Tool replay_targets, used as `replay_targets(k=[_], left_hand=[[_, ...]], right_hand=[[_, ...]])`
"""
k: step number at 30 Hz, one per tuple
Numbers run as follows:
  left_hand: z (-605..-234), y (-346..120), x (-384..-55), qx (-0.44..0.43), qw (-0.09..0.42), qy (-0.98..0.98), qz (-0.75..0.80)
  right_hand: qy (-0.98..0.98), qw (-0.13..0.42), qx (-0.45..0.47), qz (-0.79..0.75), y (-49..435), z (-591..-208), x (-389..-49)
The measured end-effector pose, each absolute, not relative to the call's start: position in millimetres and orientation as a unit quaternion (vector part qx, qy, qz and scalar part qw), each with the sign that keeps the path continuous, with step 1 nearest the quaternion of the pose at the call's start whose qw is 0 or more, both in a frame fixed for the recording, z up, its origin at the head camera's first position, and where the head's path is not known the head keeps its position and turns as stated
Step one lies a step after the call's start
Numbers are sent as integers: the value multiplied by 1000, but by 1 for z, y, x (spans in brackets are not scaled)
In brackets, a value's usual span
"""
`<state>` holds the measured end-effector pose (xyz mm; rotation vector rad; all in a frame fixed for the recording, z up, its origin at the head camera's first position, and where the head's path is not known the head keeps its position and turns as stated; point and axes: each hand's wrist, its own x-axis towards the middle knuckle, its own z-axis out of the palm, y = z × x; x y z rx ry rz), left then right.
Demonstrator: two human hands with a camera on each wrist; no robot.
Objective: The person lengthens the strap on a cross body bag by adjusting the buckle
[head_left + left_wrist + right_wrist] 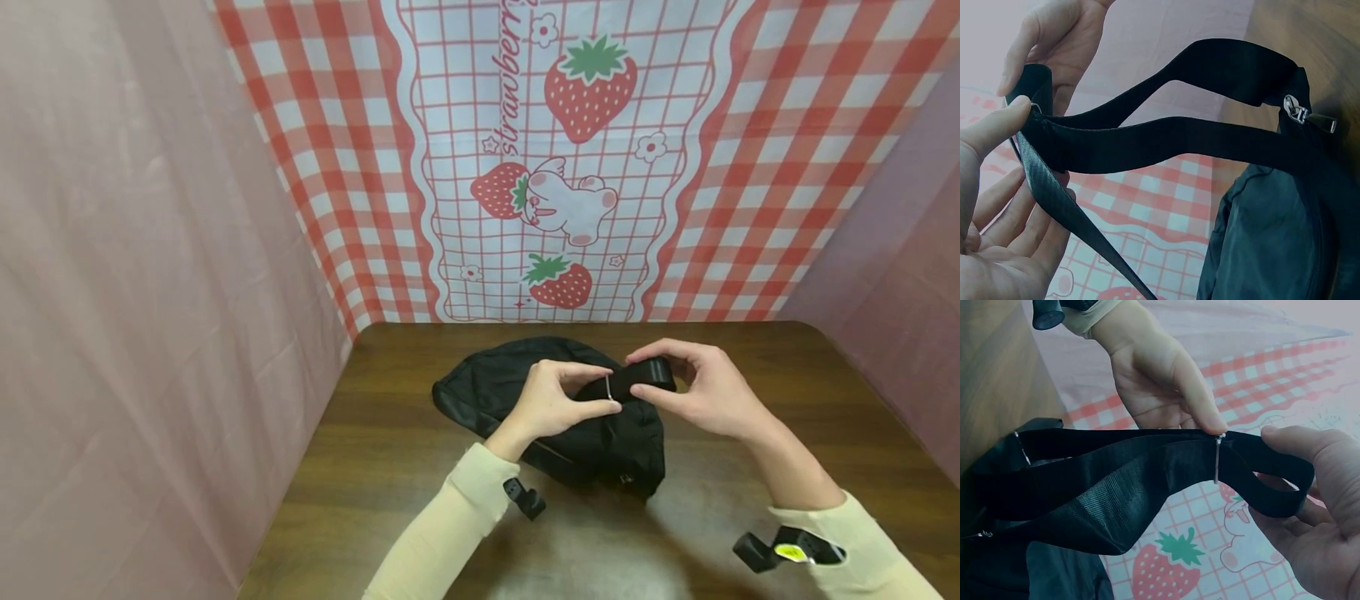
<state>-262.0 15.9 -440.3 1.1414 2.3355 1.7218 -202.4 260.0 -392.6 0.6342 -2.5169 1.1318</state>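
Note:
A black fabric bag (487,383) lies on the table, its wide black strap (1141,456) lifted above it. Near the strap's end, my left hand (551,400) pinches a thin silver metal slider buckle (1217,459) between thumb and fingers. Just to the right, my right hand (708,387) holds the strap's folded loop (1288,487), thumb on one side and fingers on the other. From the buckle, several lengths of strap run back to the bag. In the left wrist view a silver zipper pull (1319,120) shows at the bag's edge.
The brown wooden table (360,467) reaches back to a red-and-white checked cloth (345,167) printed with strawberries. Pink curtains (150,292) hang at the sides. Small black cameras (525,498) are worn on both wrists.

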Motion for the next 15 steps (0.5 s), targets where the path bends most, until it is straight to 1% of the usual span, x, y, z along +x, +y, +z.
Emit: replay_targets(k=[8,15], left_hand=[[-443,14,-266,355,10,758,548],[-440,13,-264,365,7,769,525]], right_hand=[[-866,166,196,429,270,-391,-199],[-864,157,226,422,274,-396,-202]])
